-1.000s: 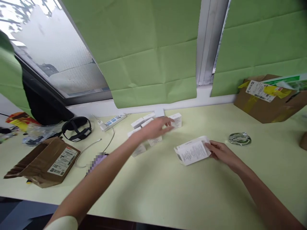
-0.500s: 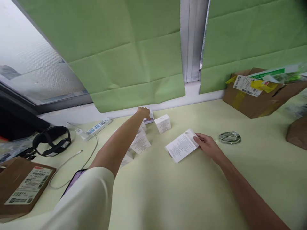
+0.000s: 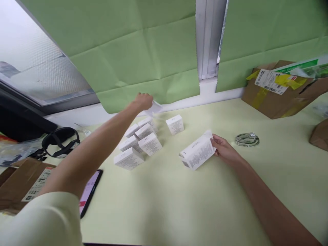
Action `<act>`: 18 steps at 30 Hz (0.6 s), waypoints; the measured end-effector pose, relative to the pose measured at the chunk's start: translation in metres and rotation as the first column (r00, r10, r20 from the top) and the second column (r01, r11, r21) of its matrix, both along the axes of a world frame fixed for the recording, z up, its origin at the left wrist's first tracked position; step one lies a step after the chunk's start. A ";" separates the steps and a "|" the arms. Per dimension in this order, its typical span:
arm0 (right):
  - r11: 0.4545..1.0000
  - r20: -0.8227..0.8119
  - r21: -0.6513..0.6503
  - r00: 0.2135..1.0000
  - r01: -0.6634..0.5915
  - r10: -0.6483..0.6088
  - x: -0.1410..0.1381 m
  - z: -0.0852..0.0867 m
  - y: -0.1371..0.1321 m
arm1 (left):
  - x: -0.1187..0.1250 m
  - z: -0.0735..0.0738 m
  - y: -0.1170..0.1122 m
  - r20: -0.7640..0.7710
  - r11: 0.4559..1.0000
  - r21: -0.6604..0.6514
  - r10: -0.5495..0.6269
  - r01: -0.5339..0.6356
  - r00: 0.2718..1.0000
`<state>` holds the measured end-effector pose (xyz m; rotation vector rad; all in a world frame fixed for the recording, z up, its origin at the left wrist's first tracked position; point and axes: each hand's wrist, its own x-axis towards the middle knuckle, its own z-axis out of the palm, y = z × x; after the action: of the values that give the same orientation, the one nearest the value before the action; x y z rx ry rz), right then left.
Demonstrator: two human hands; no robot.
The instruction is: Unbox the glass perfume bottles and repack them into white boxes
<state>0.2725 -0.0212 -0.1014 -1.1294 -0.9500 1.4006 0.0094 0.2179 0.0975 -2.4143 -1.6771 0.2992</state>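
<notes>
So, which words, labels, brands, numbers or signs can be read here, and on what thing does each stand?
None reads surely.
Phone: partly covered digits, perhaps ending "02".
Box in right hand: print too small.
Other boxes: print too small.
White item in left hand: blurred.
Left carton's label, right carton's label: too small.
Green packet: letters blurred.

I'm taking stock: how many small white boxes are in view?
8: six clustered boxes left of centre, one lone box to their right, and one held box in the right hand. Others may be hidden; the blurred white item in the left hand is unclear.
</notes>
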 end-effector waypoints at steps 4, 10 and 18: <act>0.999 -0.075 0.023 0.997 0.028 -0.026 -0.001 -0.002 0.001 | -0.041 0.058 -0.056 0.036 0.990 0.138 0.015 -0.020 0.999; 0.998 -0.159 0.065 0.987 -0.022 0.032 0.001 0.016 -0.008 | -0.061 0.010 -0.192 0.691 0.960 -0.270 0.247 -0.074 0.679; 0.994 -0.145 0.109 0.989 -0.025 0.041 0.001 0.029 -0.018 | 0.010 -0.167 -0.236 0.818 0.785 -0.576 0.557 0.228 0.144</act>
<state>0.2736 -0.0388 -0.0721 -0.9212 -0.9297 1.4220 0.0196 -0.0181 -0.0699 -3.0757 -2.7000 -1.4091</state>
